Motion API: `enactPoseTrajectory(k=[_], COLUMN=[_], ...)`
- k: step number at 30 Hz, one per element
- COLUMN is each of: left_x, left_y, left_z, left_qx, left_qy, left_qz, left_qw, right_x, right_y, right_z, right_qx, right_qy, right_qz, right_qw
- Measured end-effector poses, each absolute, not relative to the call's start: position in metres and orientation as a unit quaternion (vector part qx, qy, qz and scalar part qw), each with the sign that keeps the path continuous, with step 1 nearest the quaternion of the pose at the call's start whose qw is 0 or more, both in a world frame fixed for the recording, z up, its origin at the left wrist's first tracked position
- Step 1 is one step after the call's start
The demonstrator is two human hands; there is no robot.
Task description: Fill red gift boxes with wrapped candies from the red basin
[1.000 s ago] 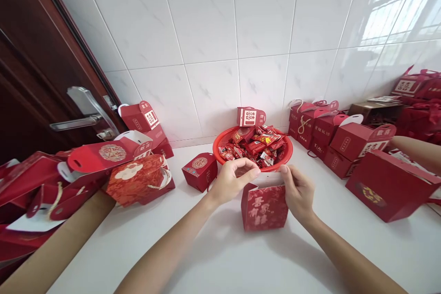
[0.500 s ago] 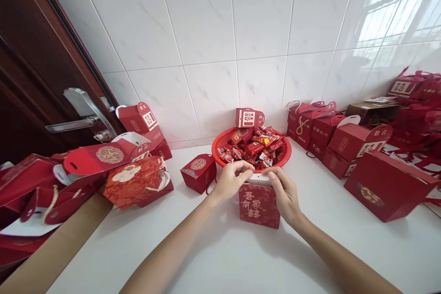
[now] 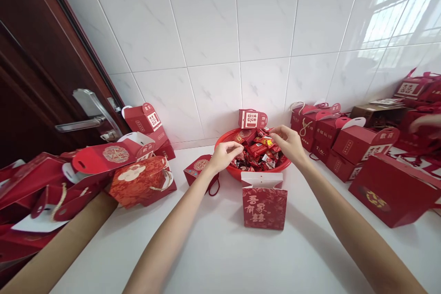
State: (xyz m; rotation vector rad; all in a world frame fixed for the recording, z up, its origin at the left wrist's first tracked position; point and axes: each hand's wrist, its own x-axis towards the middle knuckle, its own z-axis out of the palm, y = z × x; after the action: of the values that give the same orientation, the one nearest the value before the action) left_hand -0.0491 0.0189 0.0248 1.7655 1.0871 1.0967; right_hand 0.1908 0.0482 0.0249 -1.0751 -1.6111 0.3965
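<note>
From where I stood, I saw both hands out over the sweets (image 3: 257,149), which lay in a heap in a red basket (image 3: 234,174). The left hand (image 3: 222,155) was over the left side, with its thumb and first finger bent so the tips came close together. The right hand (image 3: 289,143) was at the far right part of the heap, its thumb and first finger reaching to the shiny wrappers. I could not tell if the fingers of either hand had a sweet between them.

The open box (image 3: 264,209) stood on the white surface (image 3: 223,248), below the fingers and nearer to the person. Its top was open and one flap stood up at the back. Nobody was holding it.

The good way to pick here, I thought, was to pinch one wrapper by its edge and lift it straight up, so the others did not spill over the rim. The left arm needed care too, because a small box (image 3: 195,168) with a loop of cord (image 3: 215,188) sat right by that wrist and could get bumped or snagged.
</note>
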Motion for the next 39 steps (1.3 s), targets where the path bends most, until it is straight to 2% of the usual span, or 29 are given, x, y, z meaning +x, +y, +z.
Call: enactPoseTrajectory(k=[3, 7, 10, 14, 17, 22, 28, 35, 39], left_x=[-0.047, -0.042, -0.037, -0.033, -0.033, -0.032, -0.025, -0.027, -0.027], left_y=[0.036, 0.049, 0.056, 0.061, 0.063, 0.063, 0.060, 0.056, 0.057], left_z=[0.015, 0.007, 0.007, 0.008, 0.006, 0.002, 0.004, 0.006, 0.003], left_qx=[0.746, 0.800, 0.803, 0.814, 0.814, 0.791, 0.663, 0.662, 0.658], left_qy=[0.472, 0.491, 0.489, 0.478, 0.469, 0.469, 0.520, 0.499, 0.494], left_qz=[0.327, 0.191, 0.154, 0.132, 0.142, 0.194, 0.264, 0.333, 0.357], left_qw=[0.338, 0.286, 0.305, 0.303, 0.312, 0.343, 0.469, 0.449, 0.442], right_x=[0.186, 0.178, 0.177, 0.177, 0.177, 0.175, 0.172, 0.172, 0.172], right_y=[0.081, 0.099, 0.098, 0.094, 0.094, 0.093, 0.086, 0.080, 0.076], right_z=[0.014, -0.005, -0.012, -0.013, -0.014, -0.013, -0.007, -0.005, -0.001], right_qx=[-0.486, -0.475, -0.475, -0.493, -0.498, -0.488, -0.349, -0.337, -0.326], right_qy=[-0.716, -0.759, -0.798, -0.849, -0.855, -0.854, -0.893, -0.843, -0.821], right_qz=[0.110, 0.097, 0.074, 0.009, -0.019, -0.020, 0.052, 0.161, 0.224], right_qw=[0.489, 0.435, 0.362, 0.193, 0.143, 0.176, 0.281, 0.387, 0.411])
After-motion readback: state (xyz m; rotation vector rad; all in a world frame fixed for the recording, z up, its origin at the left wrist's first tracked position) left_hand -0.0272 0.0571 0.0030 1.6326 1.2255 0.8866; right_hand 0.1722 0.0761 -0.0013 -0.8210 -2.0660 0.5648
